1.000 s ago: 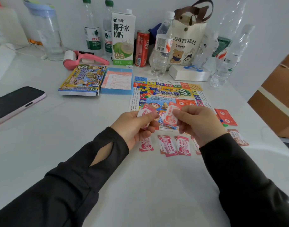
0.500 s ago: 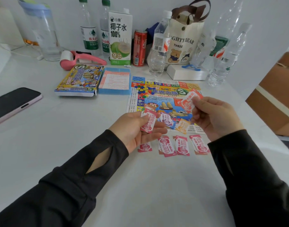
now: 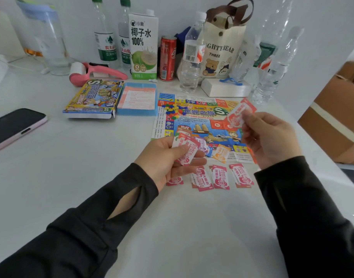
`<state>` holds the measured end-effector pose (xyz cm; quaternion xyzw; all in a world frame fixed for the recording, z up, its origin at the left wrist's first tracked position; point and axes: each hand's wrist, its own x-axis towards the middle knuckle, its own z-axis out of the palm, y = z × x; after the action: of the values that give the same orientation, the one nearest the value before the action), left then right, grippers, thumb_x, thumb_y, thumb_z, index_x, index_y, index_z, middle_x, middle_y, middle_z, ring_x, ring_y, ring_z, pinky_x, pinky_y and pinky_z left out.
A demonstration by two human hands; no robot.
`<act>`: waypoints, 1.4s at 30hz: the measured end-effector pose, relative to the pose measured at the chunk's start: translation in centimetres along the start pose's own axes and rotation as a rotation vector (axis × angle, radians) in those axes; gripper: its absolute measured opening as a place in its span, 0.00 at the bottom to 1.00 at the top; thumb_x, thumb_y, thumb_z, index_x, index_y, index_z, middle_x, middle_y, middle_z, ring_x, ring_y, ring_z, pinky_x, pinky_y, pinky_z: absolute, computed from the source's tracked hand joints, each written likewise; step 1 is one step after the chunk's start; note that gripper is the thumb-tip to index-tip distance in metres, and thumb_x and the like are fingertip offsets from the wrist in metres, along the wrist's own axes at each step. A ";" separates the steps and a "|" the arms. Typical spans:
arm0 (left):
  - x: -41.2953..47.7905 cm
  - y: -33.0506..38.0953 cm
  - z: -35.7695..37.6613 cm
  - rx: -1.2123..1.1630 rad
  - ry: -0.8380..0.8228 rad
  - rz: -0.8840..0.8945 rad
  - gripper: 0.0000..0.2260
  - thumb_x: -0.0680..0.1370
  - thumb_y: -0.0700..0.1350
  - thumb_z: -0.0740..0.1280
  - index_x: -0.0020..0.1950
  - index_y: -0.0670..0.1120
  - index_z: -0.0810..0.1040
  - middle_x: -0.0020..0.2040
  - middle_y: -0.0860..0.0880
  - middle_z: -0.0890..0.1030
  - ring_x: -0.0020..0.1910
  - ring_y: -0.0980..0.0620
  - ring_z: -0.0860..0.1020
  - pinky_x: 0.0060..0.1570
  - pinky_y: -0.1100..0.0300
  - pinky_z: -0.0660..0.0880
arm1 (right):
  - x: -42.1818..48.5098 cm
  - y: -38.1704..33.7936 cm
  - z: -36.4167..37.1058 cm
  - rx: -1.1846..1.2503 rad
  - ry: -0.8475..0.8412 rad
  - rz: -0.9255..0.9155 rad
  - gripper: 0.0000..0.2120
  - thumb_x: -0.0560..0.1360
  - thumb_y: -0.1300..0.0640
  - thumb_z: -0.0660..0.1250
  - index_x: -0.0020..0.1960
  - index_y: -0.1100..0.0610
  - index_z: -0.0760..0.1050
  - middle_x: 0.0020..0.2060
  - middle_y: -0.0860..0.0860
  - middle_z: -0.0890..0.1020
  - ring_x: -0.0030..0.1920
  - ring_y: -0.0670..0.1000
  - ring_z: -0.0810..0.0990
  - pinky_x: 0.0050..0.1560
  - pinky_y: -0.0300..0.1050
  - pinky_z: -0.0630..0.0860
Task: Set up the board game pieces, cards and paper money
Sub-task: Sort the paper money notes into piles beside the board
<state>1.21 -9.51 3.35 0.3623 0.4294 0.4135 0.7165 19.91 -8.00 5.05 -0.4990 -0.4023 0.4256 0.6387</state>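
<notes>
White tabletop [image 3: 92, 173] lies open left of the game board [image 3: 200, 125]. Left hand [image 3: 164, 159] grips a money stack [image 3: 187, 153]; right hand [image 3: 272, 137], raised, pinches one red note [image 3: 239, 115].

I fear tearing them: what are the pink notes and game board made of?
Pink notes: seemingly thin printed paper; the one the right hand pinches curls limply. Game board: likely a thin printed paper sheet, lying flat with no visible edge thickness.
</notes>
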 end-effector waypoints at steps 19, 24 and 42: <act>0.1 -0.2 0.3 -0.008 0.029 0.043 0.11 0.78 0.32 0.59 0.44 0.48 0.74 0.45 0.44 0.82 0.36 0.49 0.83 0.27 0.63 0.78 | -1.2 0.9 1.7 -0.338 -0.386 0.224 0.10 0.72 0.63 0.68 0.32 0.60 0.76 0.24 0.53 0.79 0.22 0.47 0.73 0.25 0.37 0.73; 0.4 -0.4 0.0 0.045 0.125 0.149 0.09 0.76 0.34 0.65 0.43 0.48 0.76 0.43 0.46 0.83 0.35 0.50 0.83 0.27 0.64 0.78 | -1.4 1.1 2.2 -0.464 -0.398 0.230 0.15 0.71 0.62 0.71 0.26 0.55 0.77 0.25 0.54 0.80 0.22 0.48 0.74 0.30 0.41 0.74; 0.4 0.7 -0.8 0.352 0.130 0.376 0.12 0.71 0.35 0.70 0.39 0.52 0.76 0.32 0.56 0.81 0.29 0.57 0.81 0.25 0.67 0.75 | -2.2 1.2 3.3 -0.252 -0.354 0.223 0.10 0.76 0.55 0.64 0.38 0.60 0.75 0.28 0.55 0.80 0.25 0.50 0.75 0.28 0.40 0.75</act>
<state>0.39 -8.75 3.59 0.5274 0.4653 0.4806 0.5238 15.96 -8.92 4.25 -0.5338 -0.5003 0.5208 0.4399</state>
